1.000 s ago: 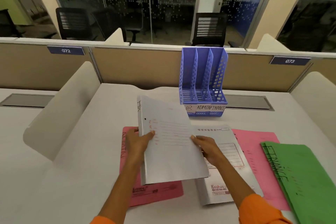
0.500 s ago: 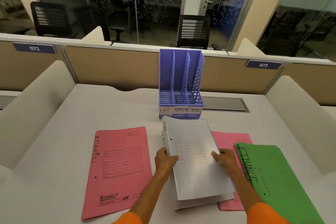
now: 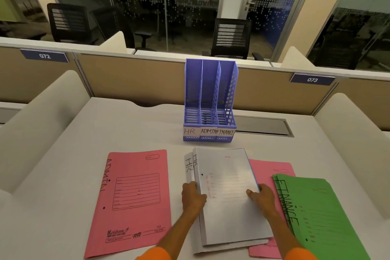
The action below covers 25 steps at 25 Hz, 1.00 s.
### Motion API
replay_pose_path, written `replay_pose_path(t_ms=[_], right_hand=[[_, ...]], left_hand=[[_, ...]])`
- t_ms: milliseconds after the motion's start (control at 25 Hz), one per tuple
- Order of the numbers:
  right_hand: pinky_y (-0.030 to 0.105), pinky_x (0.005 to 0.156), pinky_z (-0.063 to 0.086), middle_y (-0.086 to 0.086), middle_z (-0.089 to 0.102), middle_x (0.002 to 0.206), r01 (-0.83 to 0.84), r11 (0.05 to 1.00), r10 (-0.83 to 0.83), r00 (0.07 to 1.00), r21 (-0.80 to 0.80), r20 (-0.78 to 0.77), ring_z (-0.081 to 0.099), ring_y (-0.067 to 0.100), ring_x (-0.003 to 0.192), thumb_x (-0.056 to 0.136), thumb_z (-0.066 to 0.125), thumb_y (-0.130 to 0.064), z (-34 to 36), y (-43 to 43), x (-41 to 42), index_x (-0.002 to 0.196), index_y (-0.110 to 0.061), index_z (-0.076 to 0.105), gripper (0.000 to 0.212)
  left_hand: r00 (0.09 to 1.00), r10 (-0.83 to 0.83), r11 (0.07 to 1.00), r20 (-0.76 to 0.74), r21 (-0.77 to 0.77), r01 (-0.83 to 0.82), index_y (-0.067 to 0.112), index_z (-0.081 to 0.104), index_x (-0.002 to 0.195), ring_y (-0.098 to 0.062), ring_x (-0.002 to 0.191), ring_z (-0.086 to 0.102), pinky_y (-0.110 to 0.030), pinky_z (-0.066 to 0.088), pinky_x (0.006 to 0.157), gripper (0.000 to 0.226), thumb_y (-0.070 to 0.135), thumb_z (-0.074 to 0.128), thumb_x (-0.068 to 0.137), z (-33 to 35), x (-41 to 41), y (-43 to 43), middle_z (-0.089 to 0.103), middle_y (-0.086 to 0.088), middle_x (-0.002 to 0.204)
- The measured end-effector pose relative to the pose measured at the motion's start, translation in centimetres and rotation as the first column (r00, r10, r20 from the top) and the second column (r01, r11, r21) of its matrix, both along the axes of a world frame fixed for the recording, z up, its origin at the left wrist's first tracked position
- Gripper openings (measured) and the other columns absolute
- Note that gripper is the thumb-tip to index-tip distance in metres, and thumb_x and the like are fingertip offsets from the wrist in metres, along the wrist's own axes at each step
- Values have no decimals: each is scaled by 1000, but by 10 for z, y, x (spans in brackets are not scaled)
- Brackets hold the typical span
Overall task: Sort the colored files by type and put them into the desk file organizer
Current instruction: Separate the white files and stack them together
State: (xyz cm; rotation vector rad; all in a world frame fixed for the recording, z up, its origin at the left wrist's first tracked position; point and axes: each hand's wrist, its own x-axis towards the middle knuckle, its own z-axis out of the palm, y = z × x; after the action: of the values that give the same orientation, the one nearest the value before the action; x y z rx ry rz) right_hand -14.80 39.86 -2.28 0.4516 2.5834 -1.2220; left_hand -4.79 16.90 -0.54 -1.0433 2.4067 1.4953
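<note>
Pale surface [image 3: 130, 124] fenced by tan partitions [image 3: 130, 82]; glass wall [image 3: 137, 6] and black chairs [image 3: 231, 38] beyond. Organizer [image 3: 210, 99] upright at rear centre. White files [image 3: 230, 196] stacked flat at front centre, side edges pinched by left hand [image 3: 193, 197] and right hand [image 3: 262, 195], fingers curled. Pink file [image 3: 135, 196] at left. Second pink file [image 3: 272, 173] mostly hidden under white files and green files [image 3: 322, 217]. White cover print illegible.

Wearing orange sleeves: left sleeve [image 3: 152, 255], right sleeve [image 3: 300, 254], both ending above forearms; left hand [image 3: 193, 196], right hand [image 3: 263, 196] going bare
</note>
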Motion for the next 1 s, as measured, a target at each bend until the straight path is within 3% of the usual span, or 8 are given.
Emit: replay_pose_path(t_ms=[160, 280, 360, 520, 720, 840, 1000], right_hand=[[35, 70, 55, 15, 68, 96, 28, 998, -27, 1000, 52, -13, 65, 28, 83, 65, 83, -13, 3, -2, 1, 106, -2, 62, 47], [39, 79, 53, 16, 62, 108, 14, 990, -13, 1000, 140, -8, 60, 31, 95, 63, 86, -23, -3, 2, 1, 113, -7, 60, 59], [39, 77, 54, 13, 61, 106, 31, 991, -31, 1000, 130, -4, 59, 30, 93, 61, 87, -25, -2, 3, 1, 111, -8, 59, 60], [24, 56, 43, 11, 61, 93, 26, 1000, -26, 999, 9, 37, 60, 26, 81, 65, 86, -12, 6, 3, 3, 107, -1, 55, 53], [37, 72, 55, 9, 66, 93, 32, 999, -32, 998, -1, 53, 64, 26, 83, 56, 90, -21, 4, 5, 4, 94, -10, 55, 53], [33, 69, 53, 10, 66, 94, 25, 999, -24, 998, -20, 50, 64, 26, 84, 57, 89, -20, 6, -4, 5, 94, -10, 55, 52], [30, 68, 49, 9, 62, 95, -3, 996, 6, 999, -88, 33, 61, 24, 85, 61, 87, -14, 14, -37, 12, 96, -10, 53, 48]], left_hand=[[993, 56, 994, 101, -94, -47, 10, 54, 118, -26, 109, 56, -35, 54, 84, 60, 31, 83, 70, 9, 2, -8, 49, -9, 121], [974, 127, 990, 187, 38, -136, 8, 47, 121, -29, 113, 54, -39, 54, 88, 78, 43, 87, 64, 8, 1, -12, 48, -11, 123], [971, 137, 981, 196, 108, -161, 8, 48, 118, -29, 111, 56, -41, 55, 91, 80, 44, 89, 59, 3, -1, -14, 54, -13, 122], [970, 159, 953, 183, 227, -199, 5, 48, 111, -28, 105, 60, -39, 56, 90, 76, 33, 94, 57, 0, -6, -14, 57, -9, 108], [975, 183, 860, 123, 461, -219, 0, 54, 113, -24, 94, 70, -41, 61, 84, 105, 38, 98, 25, -11, -5, -16, 70, -12, 109], [971, 227, 829, 67, 511, -229, 5, 43, 119, -27, 97, 69, -43, 62, 81, 107, 26, 99, 31, -13, -3, -26, 65, -14, 113], [955, 297, 836, 18, 478, -269, 6, 51, 121, -26, 94, 71, -42, 62, 79, 107, 28, 98, 27, -15, 4, -64, 69, -10, 109]])
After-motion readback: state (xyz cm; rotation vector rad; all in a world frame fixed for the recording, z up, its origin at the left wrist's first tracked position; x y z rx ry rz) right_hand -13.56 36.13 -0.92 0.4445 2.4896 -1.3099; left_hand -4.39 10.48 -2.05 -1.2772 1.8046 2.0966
